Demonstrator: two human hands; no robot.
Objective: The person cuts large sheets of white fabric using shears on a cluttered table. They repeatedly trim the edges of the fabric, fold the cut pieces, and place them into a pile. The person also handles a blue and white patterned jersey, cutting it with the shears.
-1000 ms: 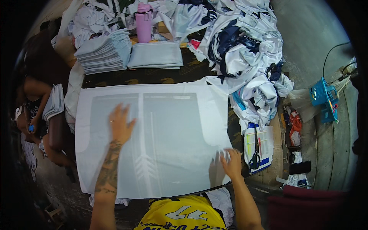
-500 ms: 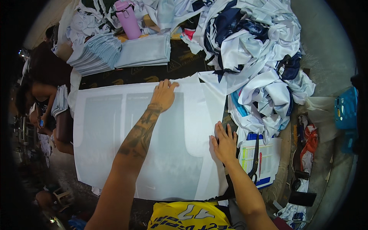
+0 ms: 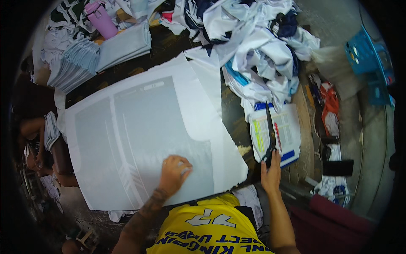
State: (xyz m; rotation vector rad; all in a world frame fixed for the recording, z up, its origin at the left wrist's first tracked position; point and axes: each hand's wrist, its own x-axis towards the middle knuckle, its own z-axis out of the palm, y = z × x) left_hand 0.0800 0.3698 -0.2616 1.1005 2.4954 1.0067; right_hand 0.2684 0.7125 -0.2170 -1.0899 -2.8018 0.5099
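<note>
A large white fabric-like sheet (image 3: 198,114) printed with pale grey panels lies spread over the dark table. Over its lower right part is my left hand (image 3: 174,171), fingers loosely bent and thumb apart, with nothing visible in it. To the right, my right hand (image 3: 272,171) has its thumb and fingers on either side of the handles of black scissors (image 3: 270,127). These scissors lie blades away from me on a pile of printed papers (image 3: 259,134), beside a red pen (image 3: 277,132). My fingers partly hide the handles.
A heap of white and navy cloth (image 3: 262,51) covers the far right. Folded grey cloth stacks (image 3: 76,63) and a pink bottle (image 3: 101,21) stand at the far left. A blue plastic basket (image 3: 363,53) is right of the table. Another person (image 3: 34,131) sits at left.
My left hand has come back from the sheet's far edge toward me. My right hand has left the sheet's right side and reached the scissors. The view has shifted and turned.
</note>
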